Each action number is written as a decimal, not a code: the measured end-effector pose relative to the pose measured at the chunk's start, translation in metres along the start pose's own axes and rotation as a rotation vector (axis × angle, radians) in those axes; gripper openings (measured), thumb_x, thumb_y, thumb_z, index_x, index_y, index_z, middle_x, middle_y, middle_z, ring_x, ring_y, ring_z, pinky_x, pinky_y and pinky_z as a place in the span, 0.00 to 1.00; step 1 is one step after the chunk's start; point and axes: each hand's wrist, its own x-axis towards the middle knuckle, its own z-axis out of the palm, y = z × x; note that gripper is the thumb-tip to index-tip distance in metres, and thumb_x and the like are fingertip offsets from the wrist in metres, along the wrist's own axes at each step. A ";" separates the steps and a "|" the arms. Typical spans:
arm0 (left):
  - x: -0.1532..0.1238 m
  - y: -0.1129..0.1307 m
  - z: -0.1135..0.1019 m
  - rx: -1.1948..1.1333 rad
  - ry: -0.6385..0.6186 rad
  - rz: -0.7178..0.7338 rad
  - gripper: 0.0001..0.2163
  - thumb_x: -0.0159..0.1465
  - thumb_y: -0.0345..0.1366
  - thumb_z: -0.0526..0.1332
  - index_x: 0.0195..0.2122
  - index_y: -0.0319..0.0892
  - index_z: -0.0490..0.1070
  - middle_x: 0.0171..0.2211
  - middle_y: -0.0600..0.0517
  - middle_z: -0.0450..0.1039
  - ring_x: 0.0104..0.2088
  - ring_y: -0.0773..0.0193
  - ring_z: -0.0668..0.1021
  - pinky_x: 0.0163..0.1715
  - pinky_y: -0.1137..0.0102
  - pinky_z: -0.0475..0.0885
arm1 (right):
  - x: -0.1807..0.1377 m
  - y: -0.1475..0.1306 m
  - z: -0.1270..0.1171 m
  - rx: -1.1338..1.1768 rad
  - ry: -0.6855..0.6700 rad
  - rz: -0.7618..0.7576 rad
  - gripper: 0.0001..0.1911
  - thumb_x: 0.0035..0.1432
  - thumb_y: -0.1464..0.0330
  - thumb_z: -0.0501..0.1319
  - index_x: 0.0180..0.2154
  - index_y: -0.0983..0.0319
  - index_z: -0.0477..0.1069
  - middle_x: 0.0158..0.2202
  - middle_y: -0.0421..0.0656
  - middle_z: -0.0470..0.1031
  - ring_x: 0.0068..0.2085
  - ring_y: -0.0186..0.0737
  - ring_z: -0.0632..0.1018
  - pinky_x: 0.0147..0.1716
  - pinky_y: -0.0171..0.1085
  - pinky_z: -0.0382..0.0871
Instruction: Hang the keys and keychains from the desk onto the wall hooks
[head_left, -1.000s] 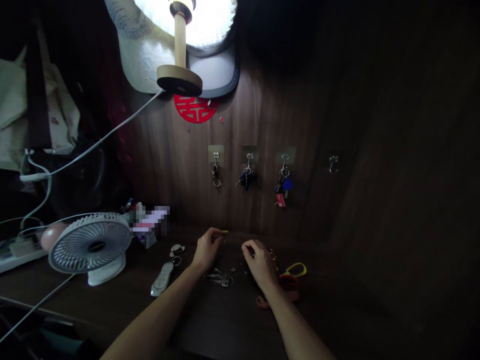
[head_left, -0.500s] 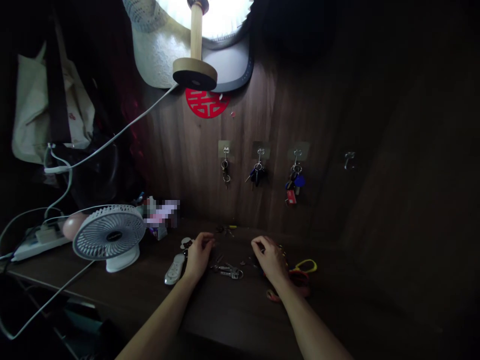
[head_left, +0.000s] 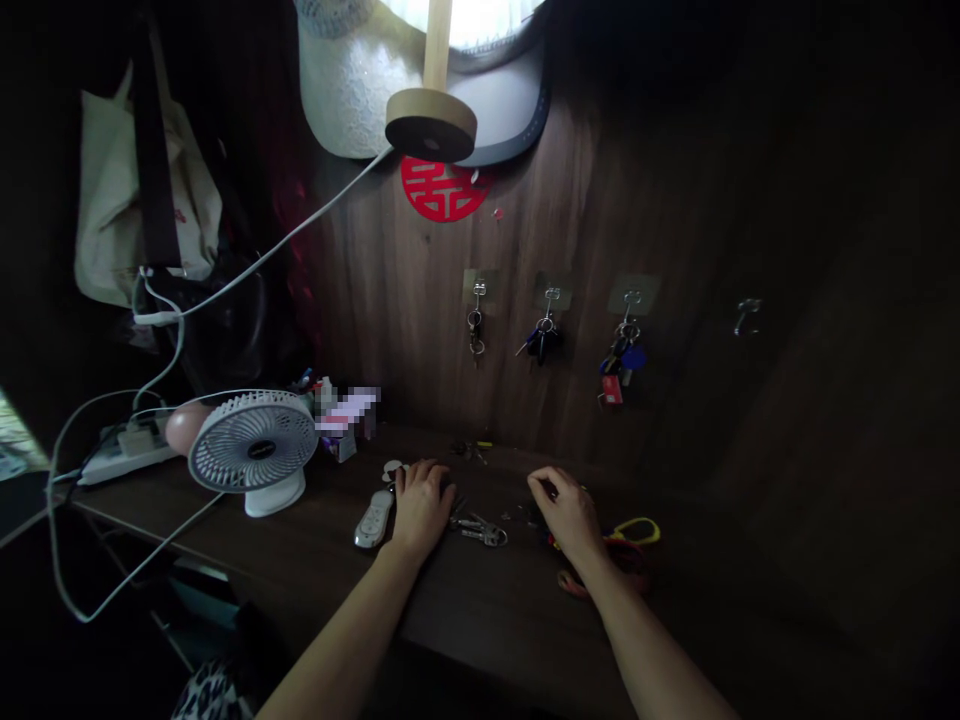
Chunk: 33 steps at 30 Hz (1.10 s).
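Note:
My left hand [head_left: 424, 502] is palm down low over the dark shelf, fingers slightly bent and the thumb apart. Left of it lies a pale remote-like fob [head_left: 373, 520] with a round white tag [head_left: 393, 469] beyond. A bunch of silver keys [head_left: 482, 530] lies just right of the thumb. My right hand [head_left: 568, 512] is closed, thumb and forefinger pressed together; whatever is between them is too dark to make out. Under and beside its wrist are a red strap [head_left: 574, 584] and a yellow loop [head_left: 639, 530]. Farther back lies another small key bunch [head_left: 470, 450].
Three key bunches hang on wall hooks: a small one [head_left: 475, 335], a dark one [head_left: 543, 340] and one with blue and red tags [head_left: 613, 390]. A bare hook [head_left: 747, 315] is at right. A white fan [head_left: 255, 447], power strip [head_left: 127, 460] and cable [head_left: 277, 250] occupy the left.
The view has swung left, so everything sits farther right in the picture. My left hand has gone from a loose pinch to palm down with spread thumb. My right hand stays pinched.

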 end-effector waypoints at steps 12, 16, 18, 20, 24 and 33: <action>-0.001 -0.002 0.004 0.112 -0.026 -0.020 0.11 0.61 0.39 0.57 0.43 0.44 0.70 0.50 0.44 0.69 0.54 0.47 0.67 0.54 0.46 0.55 | 0.000 -0.004 -0.002 -0.005 -0.020 0.003 0.13 0.58 0.63 0.50 0.27 0.58 0.69 0.28 0.42 0.73 0.32 0.40 0.74 0.34 0.36 0.63; -0.001 -0.002 0.004 0.009 -0.049 0.086 0.10 0.61 0.37 0.57 0.42 0.43 0.70 0.48 0.44 0.69 0.52 0.52 0.70 0.54 0.54 0.61 | -0.001 -0.003 -0.002 -0.011 -0.020 0.004 0.13 0.58 0.63 0.49 0.27 0.59 0.68 0.28 0.42 0.73 0.32 0.40 0.73 0.34 0.36 0.63; -0.001 -0.002 0.004 -0.061 -0.056 0.143 0.09 0.61 0.36 0.57 0.42 0.42 0.70 0.48 0.45 0.69 0.51 0.55 0.71 0.53 0.57 0.63 | 0.000 -0.002 -0.001 -0.012 -0.020 0.000 0.13 0.58 0.64 0.50 0.26 0.59 0.68 0.28 0.42 0.73 0.32 0.40 0.73 0.34 0.36 0.63; -0.001 -0.002 0.003 -0.135 -0.066 0.177 0.09 0.60 0.35 0.57 0.41 0.42 0.70 0.48 0.45 0.69 0.51 0.55 0.71 0.53 0.59 0.64 | 0.000 -0.001 0.000 -0.011 -0.021 -0.005 0.13 0.58 0.64 0.50 0.26 0.59 0.68 0.28 0.42 0.73 0.32 0.40 0.73 0.34 0.36 0.62; -0.001 0.002 -0.001 -0.280 -0.107 0.220 0.10 0.60 0.36 0.57 0.42 0.43 0.70 0.48 0.46 0.69 0.50 0.57 0.72 0.52 0.62 0.67 | -0.001 -0.001 -0.001 -0.005 -0.025 -0.003 0.13 0.58 0.63 0.50 0.27 0.59 0.68 0.28 0.42 0.73 0.32 0.40 0.73 0.34 0.36 0.62; 0.006 0.002 -0.013 -0.426 -0.058 0.253 0.13 0.62 0.26 0.48 0.42 0.44 0.68 0.43 0.50 0.72 0.46 0.63 0.73 0.48 0.68 0.67 | -0.001 -0.004 -0.004 0.011 -0.033 0.006 0.13 0.58 0.64 0.50 0.27 0.59 0.69 0.28 0.42 0.73 0.32 0.40 0.73 0.33 0.36 0.62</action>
